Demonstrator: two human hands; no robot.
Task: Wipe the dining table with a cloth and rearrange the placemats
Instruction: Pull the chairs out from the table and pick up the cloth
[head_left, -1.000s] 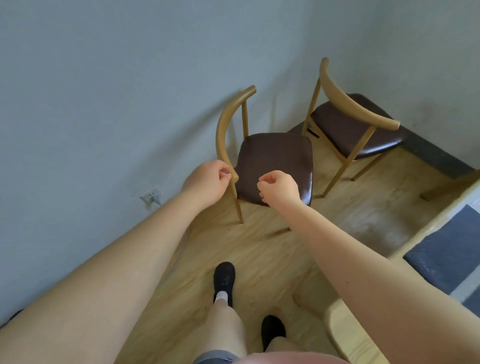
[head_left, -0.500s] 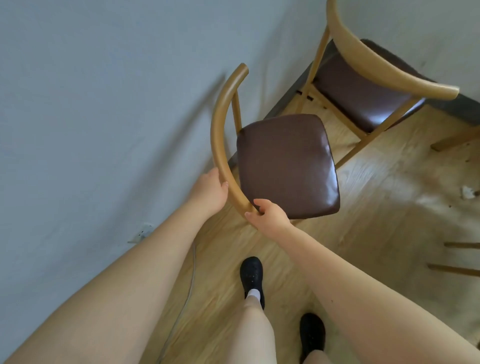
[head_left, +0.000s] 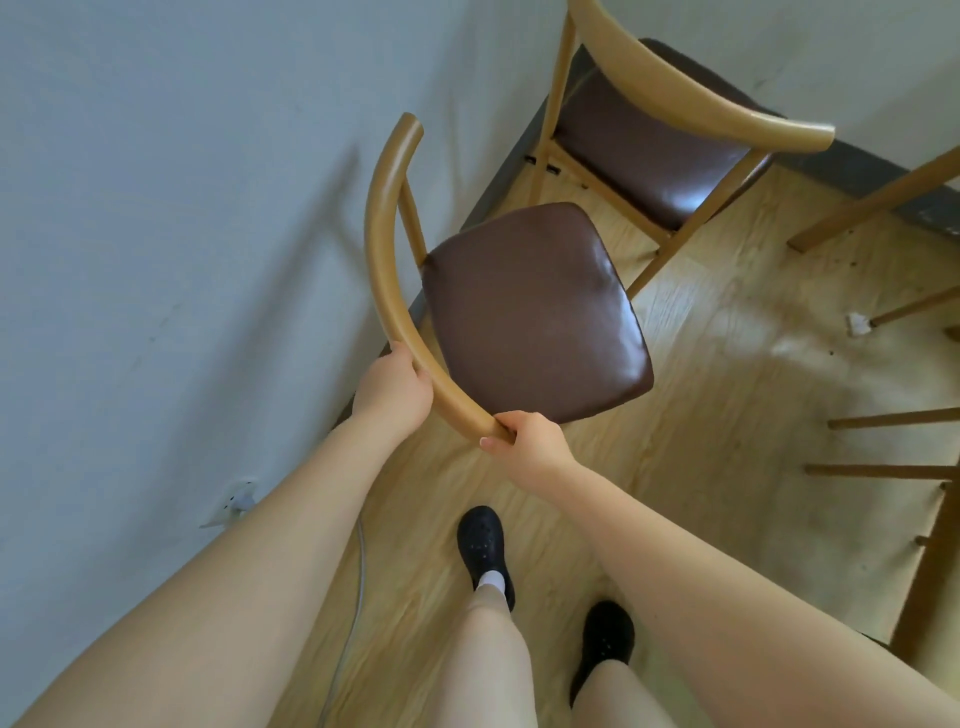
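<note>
A wooden chair with a brown padded seat stands by the grey wall, its curved backrest toward me. My left hand grips the backrest rail from the wall side. My right hand grips the near end of the same rail, fingers curled round it. No cloth, placemat or tabletop is in view.
A second matching chair stands behind the first in the corner. Wooden legs of other furniture reach in at the right. A wall socket with a cable sits low on the left wall. My feet in black shoes are on the wooden floor.
I have stepped closer to the chair. Both hands went from hovering at the backrest to gripping its rail, and the table corner with its blue mat has left the view.
</note>
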